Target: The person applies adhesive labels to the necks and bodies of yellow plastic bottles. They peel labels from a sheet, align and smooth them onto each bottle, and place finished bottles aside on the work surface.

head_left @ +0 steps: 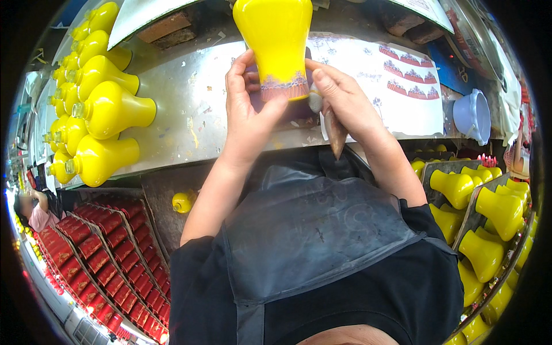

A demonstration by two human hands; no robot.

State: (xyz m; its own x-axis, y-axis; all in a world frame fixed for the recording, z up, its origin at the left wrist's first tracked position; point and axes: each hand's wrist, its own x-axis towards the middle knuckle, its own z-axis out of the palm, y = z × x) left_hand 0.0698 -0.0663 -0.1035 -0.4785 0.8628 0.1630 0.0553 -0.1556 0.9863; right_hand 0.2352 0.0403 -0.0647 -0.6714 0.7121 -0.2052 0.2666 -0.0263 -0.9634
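A glossy yellow bottle [273, 40] stands between my hands at the far middle of the bench, running past the upper edge of the picture. Around its lower end sits a patterned decal band [284, 87] in pinkish red and grey-blue. My left hand [248, 95] grips the bottle from the left, its thumb pressed on the band. My right hand [345, 95] touches the bottle's right side with its fingertips. Within that same hand is a tool with a brown tapered end [335, 135] and a grey rounded end [315, 99]; its kind is unclear.
Printed decal sheets [417, 112] lie to the right, beside a pale blue bucket [472, 117]. Several yellow bottles [118, 109] lie stacked on the bench [178, 126] at left. More fill racks [468, 230] at lower right. Red decorated pieces [109, 247] stand in racks at lower left.
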